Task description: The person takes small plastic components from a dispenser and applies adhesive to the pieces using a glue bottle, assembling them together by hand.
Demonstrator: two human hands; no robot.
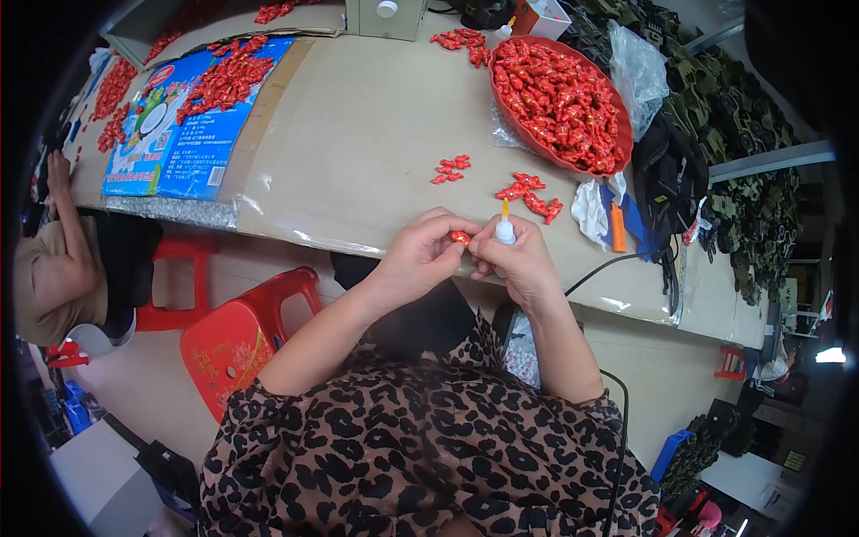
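Note:
My left hand (413,261) is closed, pinching a small red figure (460,237) with a touch of gold between thumb and fingertips, just over the table's front edge. Close beside it, my right hand (526,261) wraps round a small white squeeze bottle (505,232) with a yellow nozzle pointing up. The right fingertips also come up against the red figure; its lower part is hidden by fingers. Beyond my hands lie loose red figures (530,192), with a smaller group of red figures (451,168) to their left.
A red bowl (496,100) heaped with red figures stands at the back right. An orange-handled tool (617,228), white tissue (589,213) and a black cable lie right. More figures cover a blue cardboard sheet (179,170) at left. A person (63,268) sits beyond red stools (234,345).

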